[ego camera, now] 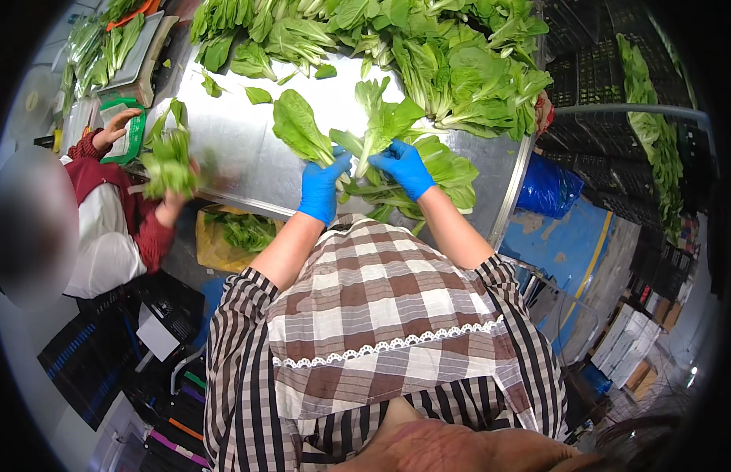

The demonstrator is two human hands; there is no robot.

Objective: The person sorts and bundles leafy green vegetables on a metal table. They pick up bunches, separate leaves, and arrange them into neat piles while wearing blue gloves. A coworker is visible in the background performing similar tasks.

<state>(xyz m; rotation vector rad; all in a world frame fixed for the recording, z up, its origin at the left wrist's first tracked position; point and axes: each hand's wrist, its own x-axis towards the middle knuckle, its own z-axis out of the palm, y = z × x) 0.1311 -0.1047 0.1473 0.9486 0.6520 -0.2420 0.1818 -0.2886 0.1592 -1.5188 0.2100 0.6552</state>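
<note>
Blue gloves cover both of my hands above a metal table [241, 130]. My left hand [322, 186] grips the pale stem of a broad green leaf [297, 121], which points away from me. In my right hand [405, 167] is a small leafy green [378, 127], pinched near its white stem base. More loose greens [445, 168] lie under and beside my right hand, close to the table's near edge. A large pile of leafy greens [459, 71] covers the far side of the table.
At left, a co-worker's hand [173, 197] holds a bunch of greens [168, 159], blurred by motion. A yellow bag [215, 251] with greens sits below the table edge. Black crates [595, 141] stand at right, near a blue plastic bag [548, 186]. A scale [135, 56] bears greens at far left.
</note>
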